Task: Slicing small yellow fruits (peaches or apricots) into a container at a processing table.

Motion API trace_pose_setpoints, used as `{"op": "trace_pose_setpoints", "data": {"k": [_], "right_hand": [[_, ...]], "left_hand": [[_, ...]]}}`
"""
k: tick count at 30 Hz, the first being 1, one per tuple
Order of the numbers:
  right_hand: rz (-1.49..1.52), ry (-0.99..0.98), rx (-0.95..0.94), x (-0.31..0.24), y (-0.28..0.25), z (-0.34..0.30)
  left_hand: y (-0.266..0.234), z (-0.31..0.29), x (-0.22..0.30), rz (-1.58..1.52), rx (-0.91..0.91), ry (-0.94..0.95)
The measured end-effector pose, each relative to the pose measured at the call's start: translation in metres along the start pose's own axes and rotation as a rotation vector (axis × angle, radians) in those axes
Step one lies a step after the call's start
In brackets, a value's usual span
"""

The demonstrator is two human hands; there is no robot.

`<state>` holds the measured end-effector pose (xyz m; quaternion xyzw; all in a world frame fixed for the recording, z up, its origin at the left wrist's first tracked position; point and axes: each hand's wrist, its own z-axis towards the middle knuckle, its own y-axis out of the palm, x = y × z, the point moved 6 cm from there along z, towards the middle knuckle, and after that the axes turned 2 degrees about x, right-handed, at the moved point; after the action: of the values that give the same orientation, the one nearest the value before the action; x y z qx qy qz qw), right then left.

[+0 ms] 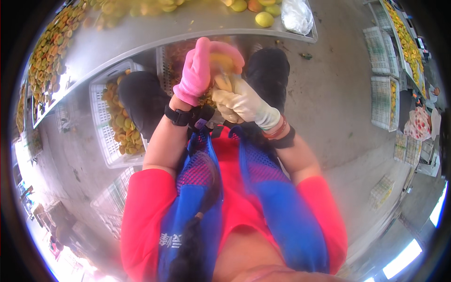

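Over my lap, my left hand [203, 69] in a pink glove curls around a yellow fruit [221, 61], which looks like a peach and is blurred. My right hand [244, 99], in a cream glove with yellowed fingers, is closed right against it. Whether those fingers grip a tool is hidden. Beneath both hands sits a crate of cut fruit, partly covered by them. Just beyond runs the edge of a metal table [155, 38], with a whole yellow peach [264, 19] lying near its right end.
A white plastic crate [99, 123] of peach halves [123, 127] stands beside my left leg. More halves [51, 56] pile up on the table's left part. A clear plastic bag [297, 17] rests at the table corner. Stacked crates [383, 101] stand far right.
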<state>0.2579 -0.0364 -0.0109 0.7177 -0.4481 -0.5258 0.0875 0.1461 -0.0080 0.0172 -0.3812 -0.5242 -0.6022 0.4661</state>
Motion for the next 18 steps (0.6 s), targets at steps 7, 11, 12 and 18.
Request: {"op": "trace_pose_setpoints", "data": {"k": [7,11,12,18], "right_hand": [[-0.089,0.021,-0.115,0.005,0.003,-0.001],[-0.019,0.062,-0.211,0.001,0.015,0.003],[-0.011,0.067,-0.2,0.0,0.016,0.004],[-0.131,0.005,-0.117,0.01,0.024,0.015]], "left_hand": [[-0.002,0.001,0.005,0.11,-0.101,0.031],[-0.01,-0.001,0.011,0.147,-0.119,0.023],[-0.011,-0.001,0.013,0.136,-0.112,0.026],[-0.051,-0.009,0.046,0.038,0.454,-0.065]]}}
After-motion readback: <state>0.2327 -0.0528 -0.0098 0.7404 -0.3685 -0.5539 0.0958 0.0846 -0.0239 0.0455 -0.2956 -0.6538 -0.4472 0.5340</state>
